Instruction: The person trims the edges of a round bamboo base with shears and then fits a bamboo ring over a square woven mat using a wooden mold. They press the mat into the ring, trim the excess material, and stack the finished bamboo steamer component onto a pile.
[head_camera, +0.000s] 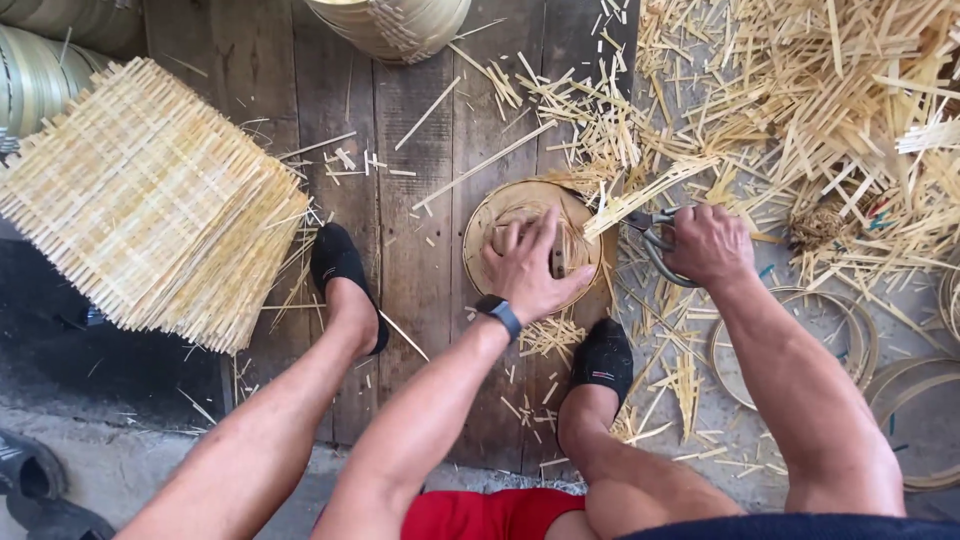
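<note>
**A:** Bamboo is what you are working from the head view: your left hand (527, 268) is pressing flat, fingers spread, on a small round woven basket (530, 243) lying on the wooden planks (415, 250) between your two feet.

**B:** And your right hand (708, 245)?

**A:** It is clenching its grip around a pair of shears (655, 240), whose blades are meeting the basket's right rim, where a bundle of loose splint ends (650, 190) is sticking out up and to the right.

**B:** So how far along are you looking?

**A:** The weave seems to be finished and ringed with a rim. I judge that you are trimming: most of the rim is showing clean, and the protruding ends on the right are what is left. Whether the near rim is fully cut I cannot tell, since your left hand is covering it.

**B:** Anything else around you?

**A:** A stack of flat woven mats (150, 200) is leaning at your left, cut bamboo scraps (800, 100) are piling up at the upper right, and bare bamboo hoops (795, 345) are lying by your right forearm.
</note>
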